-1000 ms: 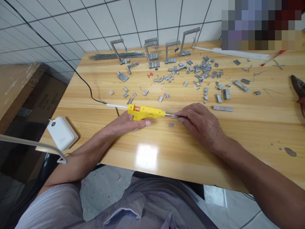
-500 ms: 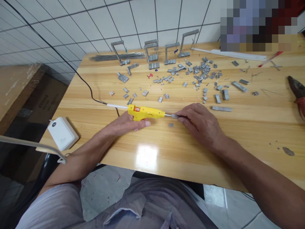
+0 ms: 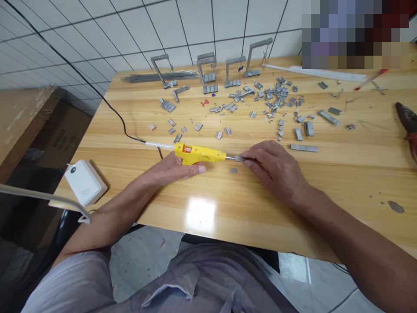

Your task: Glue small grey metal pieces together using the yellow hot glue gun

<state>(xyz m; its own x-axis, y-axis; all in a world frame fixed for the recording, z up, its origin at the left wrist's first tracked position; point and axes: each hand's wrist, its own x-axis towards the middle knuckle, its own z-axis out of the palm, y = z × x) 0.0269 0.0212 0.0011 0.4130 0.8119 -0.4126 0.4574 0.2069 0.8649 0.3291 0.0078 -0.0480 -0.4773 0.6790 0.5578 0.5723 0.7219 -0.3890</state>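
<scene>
Left hand (image 3: pixel 177 166), centre of frame: wrapped round the handle of a yellow glue gun (image 3: pixel 202 154), thumb lying along the lower side. Grip closed and full. The gun lies nearly level, nozzle (image 3: pixel 230 157) toward frame right, which I take to be so that it meets the other hand's work head-on.

Right hand (image 3: pixel 276 169), right of centre: fingertips pinched narrow on a small grey metal piece (image 3: pixel 240 159), low over the table (image 3: pixel 260 234). I read the forearm's rest near the wood as bracing, to keep the pinch steady. The piece sits right at the nozzle tip — touching or a hair apart, I cannot tell from my end. It is held by one end, probably to leave the other free and the fingers off the hot metal.

A loose grey chip (image 3: pixel 233 171) lies just below the nozzle. The clear glue stick (image 3: pixel 159 145) juts from the gun's rear; a black cord (image 3: pixel 120 114) sweeps in from upper left, passing behind the stick, well out of the hands' way.

Upper centre: small metal stands (image 3: pixel 211 89) upright near the tiled wall (image 3: pixel 182 26). Scattered metal bits (image 3: pixel 279 93) at upper right of centre — within easy reach, I judge, of the right hand.
</scene>
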